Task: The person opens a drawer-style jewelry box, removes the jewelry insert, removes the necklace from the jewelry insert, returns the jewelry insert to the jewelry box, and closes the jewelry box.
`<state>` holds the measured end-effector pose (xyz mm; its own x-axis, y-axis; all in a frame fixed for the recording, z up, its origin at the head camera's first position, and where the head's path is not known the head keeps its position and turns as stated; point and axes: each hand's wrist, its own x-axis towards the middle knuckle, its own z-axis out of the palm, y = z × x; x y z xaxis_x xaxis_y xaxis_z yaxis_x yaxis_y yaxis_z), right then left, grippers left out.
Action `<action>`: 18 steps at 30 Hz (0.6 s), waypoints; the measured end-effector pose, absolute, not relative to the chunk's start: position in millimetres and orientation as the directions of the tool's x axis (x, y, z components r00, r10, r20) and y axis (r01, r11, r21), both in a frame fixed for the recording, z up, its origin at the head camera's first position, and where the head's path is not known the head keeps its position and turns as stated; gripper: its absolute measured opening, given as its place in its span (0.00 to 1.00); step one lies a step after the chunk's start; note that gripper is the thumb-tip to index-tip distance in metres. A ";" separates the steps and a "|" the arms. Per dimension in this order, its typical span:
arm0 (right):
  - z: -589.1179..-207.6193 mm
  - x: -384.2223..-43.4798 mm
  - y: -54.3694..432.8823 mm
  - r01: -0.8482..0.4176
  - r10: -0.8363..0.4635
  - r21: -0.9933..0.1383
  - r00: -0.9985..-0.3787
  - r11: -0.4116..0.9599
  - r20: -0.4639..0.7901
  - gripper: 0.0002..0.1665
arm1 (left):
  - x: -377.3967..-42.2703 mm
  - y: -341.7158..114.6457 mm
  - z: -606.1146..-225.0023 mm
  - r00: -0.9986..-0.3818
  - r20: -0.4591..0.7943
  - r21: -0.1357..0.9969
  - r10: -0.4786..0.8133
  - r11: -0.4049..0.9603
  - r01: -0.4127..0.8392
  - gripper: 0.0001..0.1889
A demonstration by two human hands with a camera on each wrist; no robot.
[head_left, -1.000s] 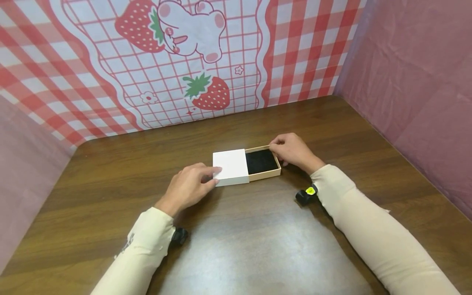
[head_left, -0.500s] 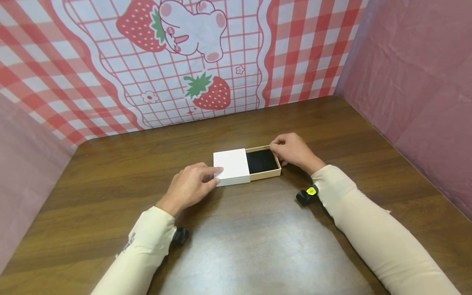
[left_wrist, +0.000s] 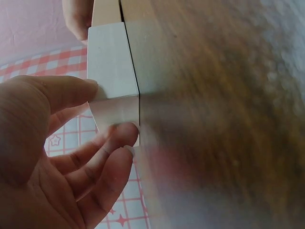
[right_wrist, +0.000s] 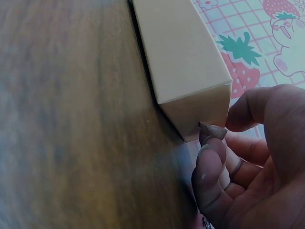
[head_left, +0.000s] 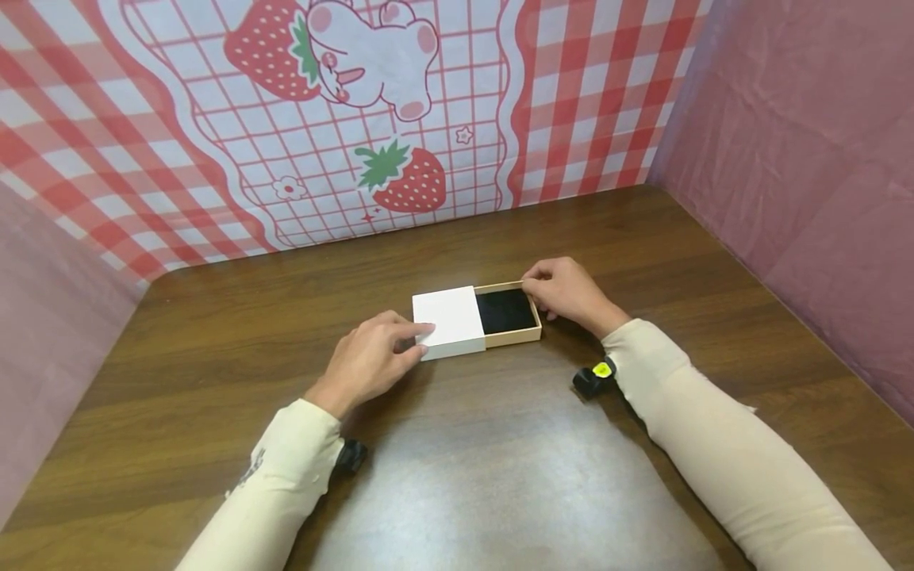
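A drawer box lies on the table, its white sleeve (head_left: 448,317) at left and its tan drawer (head_left: 512,339) partly out at right. A black lining (head_left: 505,310) fills the drawer's visible part. My left hand (head_left: 367,361) grips the sleeve's left end, index finger over the top and thumb at the near side. In the left wrist view, the other fingers (left_wrist: 114,167) bend toward the end face. My right hand (head_left: 567,293) is at the drawer's right end. The right wrist view shows its fingers pinching a small brownish tab (right_wrist: 213,129) at the drawer's end face.
The brown wooden table (head_left: 485,460) extends around the box. Behind it hangs a red-and-white checked cloth (head_left: 593,95) with strawberries, and a pink cloth (head_left: 800,159) stands at the right. Both wrists carry small black cameras (head_left: 593,381).
The white sleeve has shifted slightly right with my left hand, and slightly less of the drawer shows. My right hand stays almost in place at the drawer's end.
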<state>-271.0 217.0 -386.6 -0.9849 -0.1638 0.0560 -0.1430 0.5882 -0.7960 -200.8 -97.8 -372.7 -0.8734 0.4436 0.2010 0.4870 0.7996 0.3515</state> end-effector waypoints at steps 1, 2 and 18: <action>-386.6 -271.2 216.9 -0.143 -0.165 -0.796 -0.985 0.588 0.055 0.13 | -200.7 -97.8 -372.6 -0.874 0.199 0.349 0.442 0.802 0.485 0.18; -386.7 -271.3 216.8 -0.144 -0.166 -0.795 -0.985 0.589 0.056 0.14 | -200.7 -97.8 -372.6 -0.876 0.197 0.348 0.441 0.804 0.483 0.18; -386.9 -271.5 217.2 -0.151 -0.191 -0.802 -0.981 0.577 0.047 0.15 | -201.9 -97.0 -372.9 -0.872 0.196 0.346 0.449 0.800 0.490 0.17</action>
<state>-271.5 217.2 -386.9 -0.9805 -0.1906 0.0474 -0.1510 0.5773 -0.8024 -201.9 -97.0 -372.9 -0.8719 0.4487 0.1962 0.4897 0.8001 0.3464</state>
